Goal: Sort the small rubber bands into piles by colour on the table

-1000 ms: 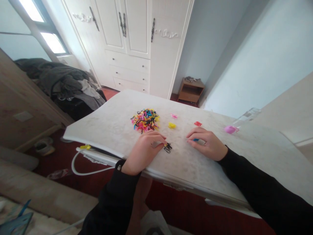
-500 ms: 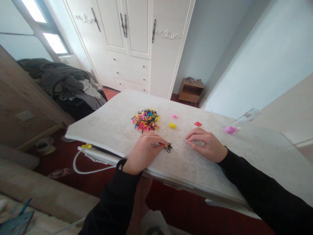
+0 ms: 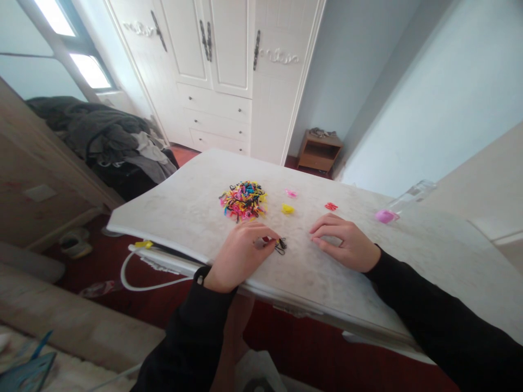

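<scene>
Left hand (image 3: 239, 253) at small black bands (image 3: 281, 249), multicolored pile (image 3: 244, 201) just beyond.

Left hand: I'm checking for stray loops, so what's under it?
Just past the left hand's fingertips, black loops show on the white table. Whatever lies beneath the palm is covered and cannot be seen.

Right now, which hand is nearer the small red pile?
Right. The red pile lies just beyond the right hand; the left hand is farther away, to the pile's left, by the black bands.
</scene>
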`<state>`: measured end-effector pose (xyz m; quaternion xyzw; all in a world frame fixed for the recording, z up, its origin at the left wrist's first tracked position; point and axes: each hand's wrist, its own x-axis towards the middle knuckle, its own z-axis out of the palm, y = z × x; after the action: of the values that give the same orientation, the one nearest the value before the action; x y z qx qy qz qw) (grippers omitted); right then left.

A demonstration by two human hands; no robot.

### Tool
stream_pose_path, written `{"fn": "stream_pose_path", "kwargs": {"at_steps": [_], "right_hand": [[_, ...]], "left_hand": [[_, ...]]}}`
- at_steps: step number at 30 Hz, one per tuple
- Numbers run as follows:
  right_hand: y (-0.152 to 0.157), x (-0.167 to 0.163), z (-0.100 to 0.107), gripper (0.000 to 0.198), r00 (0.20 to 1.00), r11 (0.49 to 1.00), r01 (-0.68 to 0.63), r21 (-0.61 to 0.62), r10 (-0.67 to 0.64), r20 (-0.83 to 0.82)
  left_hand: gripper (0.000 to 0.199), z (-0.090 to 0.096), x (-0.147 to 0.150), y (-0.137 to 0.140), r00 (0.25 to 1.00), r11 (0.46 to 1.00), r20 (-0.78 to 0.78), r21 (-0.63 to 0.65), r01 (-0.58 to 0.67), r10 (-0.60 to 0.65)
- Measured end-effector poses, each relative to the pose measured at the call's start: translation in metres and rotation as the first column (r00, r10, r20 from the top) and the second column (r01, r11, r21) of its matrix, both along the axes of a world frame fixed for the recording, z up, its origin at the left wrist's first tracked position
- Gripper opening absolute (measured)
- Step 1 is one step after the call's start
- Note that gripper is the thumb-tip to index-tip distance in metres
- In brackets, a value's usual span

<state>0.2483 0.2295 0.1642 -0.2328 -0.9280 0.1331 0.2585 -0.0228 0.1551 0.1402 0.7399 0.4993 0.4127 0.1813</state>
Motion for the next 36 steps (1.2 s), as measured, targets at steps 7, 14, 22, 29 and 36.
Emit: {"fn": "stream_pose_path", "kwargs": {"at_steps": [7, 14, 22, 29, 36], "right_hand": [[-0.0005, -0.0001, 0.0004, 0.016, 1.0, 1.0, -0.002, -0.018, 0.003, 0.006], [-0.0003, -0.0001, 0.0014, 0.015, 1.0, 1.0, -0.024, -0.007, 0.024, 0.014], [-0.0011, -0.0001, 0.001, 0.016, 0.999, 0.999, -0.04, -0.022, 0.04, 0.018], [-0.0029, -0.0009, 0.0012, 0.016, 0.998, 0.999, -0.05, -0.019, 0.051, 0.031], [-0.0028, -0.0008, 0.0006, 0.015, 0.998, 0.999, -0.049, -0.025, 0.049, 0.026]], "left_hand": [[0.013, -0.0021, -0.0005, 0.0011, 0.999, 1.0, 0.037, 0.013, -0.021, 0.02], [0.011, 0.0012, 0.0013, 0.0016, 0.984, 0.99, 0.135, -0.089, -0.109, 0.12], [0.009, 0.003, 0.0013, -0.001, 0.979, 0.985, 0.126, -0.085, -0.148, 0.158], [0.007, 0.0008, 0.0012, -0.0014, 0.984, 0.989, 0.132, -0.107, -0.106, 0.12], [0.009, 0.0023, 0.0017, -0.0032, 0.983, 0.997, 0.182, -0.071, -0.005, 0.018]]}}
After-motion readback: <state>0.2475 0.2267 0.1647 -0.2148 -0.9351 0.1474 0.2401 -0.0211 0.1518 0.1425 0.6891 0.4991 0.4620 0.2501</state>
